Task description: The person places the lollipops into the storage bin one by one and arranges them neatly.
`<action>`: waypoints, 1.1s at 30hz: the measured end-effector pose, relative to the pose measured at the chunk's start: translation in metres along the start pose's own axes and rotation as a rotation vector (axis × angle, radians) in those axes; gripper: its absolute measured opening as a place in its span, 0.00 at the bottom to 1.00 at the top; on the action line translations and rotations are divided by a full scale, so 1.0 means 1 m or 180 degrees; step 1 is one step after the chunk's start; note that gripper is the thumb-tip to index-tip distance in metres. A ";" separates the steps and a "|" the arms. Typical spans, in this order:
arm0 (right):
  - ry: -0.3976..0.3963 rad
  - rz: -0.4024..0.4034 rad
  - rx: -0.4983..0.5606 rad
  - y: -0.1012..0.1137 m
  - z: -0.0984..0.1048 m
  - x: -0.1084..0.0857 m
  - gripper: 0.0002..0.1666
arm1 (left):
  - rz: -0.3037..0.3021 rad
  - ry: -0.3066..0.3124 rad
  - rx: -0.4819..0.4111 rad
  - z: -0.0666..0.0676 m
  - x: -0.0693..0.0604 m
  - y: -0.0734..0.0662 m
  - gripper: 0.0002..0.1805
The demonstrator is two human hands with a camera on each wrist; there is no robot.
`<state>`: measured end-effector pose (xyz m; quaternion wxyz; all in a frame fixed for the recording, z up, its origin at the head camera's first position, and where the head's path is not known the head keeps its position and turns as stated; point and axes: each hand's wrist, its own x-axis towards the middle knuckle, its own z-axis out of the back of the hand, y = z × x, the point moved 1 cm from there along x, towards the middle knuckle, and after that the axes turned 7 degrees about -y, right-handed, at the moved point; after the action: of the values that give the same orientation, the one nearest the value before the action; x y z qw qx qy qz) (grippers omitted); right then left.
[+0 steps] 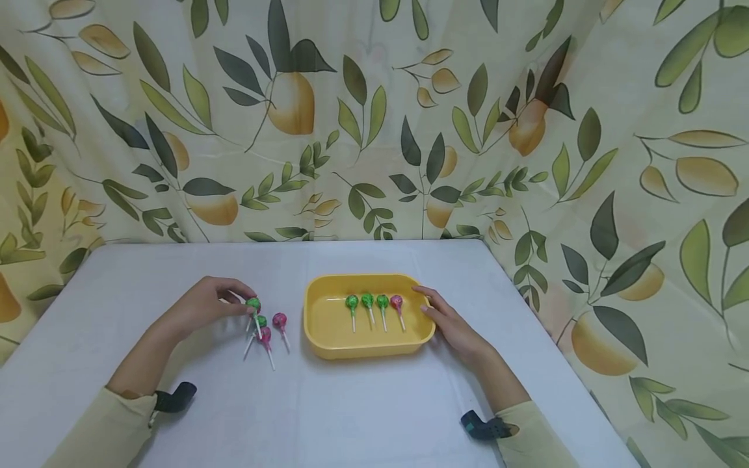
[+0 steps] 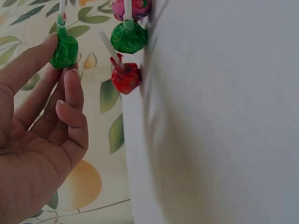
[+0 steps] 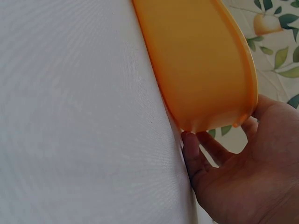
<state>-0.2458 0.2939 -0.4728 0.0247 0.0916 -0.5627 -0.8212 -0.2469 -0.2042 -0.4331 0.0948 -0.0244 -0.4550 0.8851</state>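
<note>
My left hand (image 1: 205, 304) pinches a green-wrapped lollipop (image 2: 66, 49) by its candy end, its white stick pointing down in the head view. Below it on the table lie a green lollipop (image 1: 261, 320), a pink lollipop (image 1: 266, 335) and, a little to the right, another pink lollipop (image 1: 279, 320). The left wrist view shows a red lollipop (image 2: 126, 78) beside the green one. My right hand (image 1: 455, 326) holds the right end of the yellow tray (image 1: 365, 350), thumb and a finger on its rim. Inside, several lollipops lie in a row, green ones (image 1: 367, 299) and a pink one (image 1: 396, 302) rightmost.
A white cloth (image 1: 351, 416) covers the table. Behind it and along the sides hangs a curtain (image 1: 374, 162) printed with leaves and fruit. Dark wrist straps with cameras (image 1: 177, 397) sit at both sleeves.
</note>
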 end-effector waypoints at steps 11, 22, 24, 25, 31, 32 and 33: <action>-0.0027 -0.0016 -0.0020 0.002 0.002 0.001 0.26 | 0.0055 0.0051 -0.0037 -0.007 0.012 -0.011 0.15; -0.0007 -0.0031 -0.0068 0.001 0.002 0.001 0.26 | 0.0148 0.0117 -0.0092 -0.018 0.021 -0.026 0.15; -0.0005 -0.0019 -0.0051 0.001 0.001 0.001 0.26 | 0.0177 0.0124 -0.0089 -0.020 0.023 -0.029 0.15; -0.0004 -0.0018 -0.0041 0.001 0.001 0.001 0.26 | 0.0185 0.0121 -0.0082 -0.021 0.024 -0.031 0.15; -0.0021 -0.0051 -0.0035 0.000 0.001 0.001 0.26 | 0.0158 0.0130 -0.0158 -0.024 0.030 -0.038 0.15; -0.0020 -0.0047 -0.0034 0.000 0.001 0.001 0.26 | 0.0141 0.0126 -0.0153 -0.024 0.032 -0.040 0.15; -0.0016 -0.0041 -0.0031 0.000 0.001 0.001 0.26 | 0.0128 0.0121 -0.0141 -0.025 0.033 -0.041 0.15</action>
<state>-0.2471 0.2943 -0.4724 0.0185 0.0929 -0.5582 -0.8243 -0.2699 -0.1546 -0.4125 0.0851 -0.0524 -0.4720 0.8759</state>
